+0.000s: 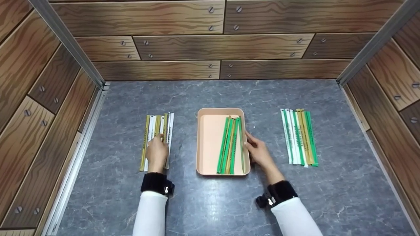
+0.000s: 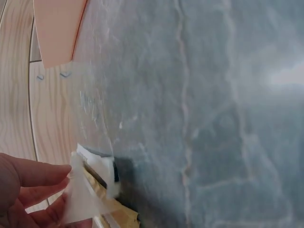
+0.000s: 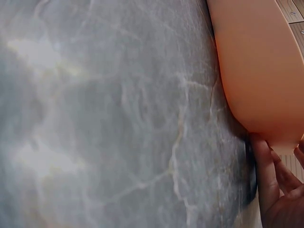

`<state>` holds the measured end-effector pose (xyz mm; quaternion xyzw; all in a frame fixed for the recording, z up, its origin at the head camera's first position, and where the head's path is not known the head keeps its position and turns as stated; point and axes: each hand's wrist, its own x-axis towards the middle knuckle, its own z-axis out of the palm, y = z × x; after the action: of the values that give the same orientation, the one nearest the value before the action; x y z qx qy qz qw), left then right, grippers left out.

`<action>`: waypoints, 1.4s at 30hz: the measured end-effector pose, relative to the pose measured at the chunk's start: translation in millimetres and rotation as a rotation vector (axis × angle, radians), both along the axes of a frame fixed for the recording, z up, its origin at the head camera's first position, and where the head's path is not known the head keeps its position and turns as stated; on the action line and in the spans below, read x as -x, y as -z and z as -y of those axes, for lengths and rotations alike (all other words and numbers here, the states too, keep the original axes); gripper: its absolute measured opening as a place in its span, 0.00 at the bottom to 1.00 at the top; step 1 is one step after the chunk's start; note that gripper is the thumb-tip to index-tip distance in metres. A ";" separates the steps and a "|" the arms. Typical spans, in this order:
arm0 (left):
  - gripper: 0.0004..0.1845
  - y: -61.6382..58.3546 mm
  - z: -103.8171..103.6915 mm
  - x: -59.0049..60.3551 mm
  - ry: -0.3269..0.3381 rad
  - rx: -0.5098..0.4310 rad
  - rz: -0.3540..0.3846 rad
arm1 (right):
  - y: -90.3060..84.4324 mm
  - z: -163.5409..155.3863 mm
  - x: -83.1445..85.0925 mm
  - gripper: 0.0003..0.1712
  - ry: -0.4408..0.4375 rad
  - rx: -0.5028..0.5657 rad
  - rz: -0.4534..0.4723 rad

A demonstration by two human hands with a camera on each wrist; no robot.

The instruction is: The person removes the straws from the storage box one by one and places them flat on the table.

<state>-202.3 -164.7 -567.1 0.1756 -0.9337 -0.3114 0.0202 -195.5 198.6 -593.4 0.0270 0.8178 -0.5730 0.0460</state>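
On the left, my left hand (image 1: 157,151) reaches down over a row of long thin wrapped sticks (image 1: 144,144), gold and white with dark print. In the left wrist view its thumb and fingers pinch a blurred white wrapped stick (image 2: 83,199), with gold wrappers just below. A peach tray (image 1: 207,144) stands in the middle, holding several green and gold wrapped sticks (image 1: 226,147) along its right side. My right hand (image 1: 259,151) grips the tray's right wall. The right wrist view shows its fingers (image 3: 266,166) at the tray edge; part of the hand is cut off.
To the right lies another row of white, green and gold wrapped sticks (image 1: 298,137). The grey marbled tabletop (image 1: 210,196) is enclosed by wood-patterned panels (image 1: 183,47) at the back and sides, with metal rails (image 1: 70,42) at the corners.
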 end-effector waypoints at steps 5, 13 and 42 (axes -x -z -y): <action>0.21 -7.5 -5.0 -0.3 0.012 0.012 -0.019 | -19.8 4.9 -6.9 0.29 -0.019 -0.009 -0.013; 0.21 -25.3 -45.8 -6.3 0.254 -0.040 -0.205 | 0.0 0.6 0.2 0.29 0.001 -0.007 -0.019; 0.21 -17.6 -165.0 -24.1 0.915 0.451 0.194 | -0.4 -0.6 0.2 0.29 0.002 -0.014 -0.016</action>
<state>-178.2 0.3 -549.5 -0.2311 -0.9564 -0.0616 -0.1673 -195.6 199.2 -593.0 0.0236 0.8221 -0.5675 0.0388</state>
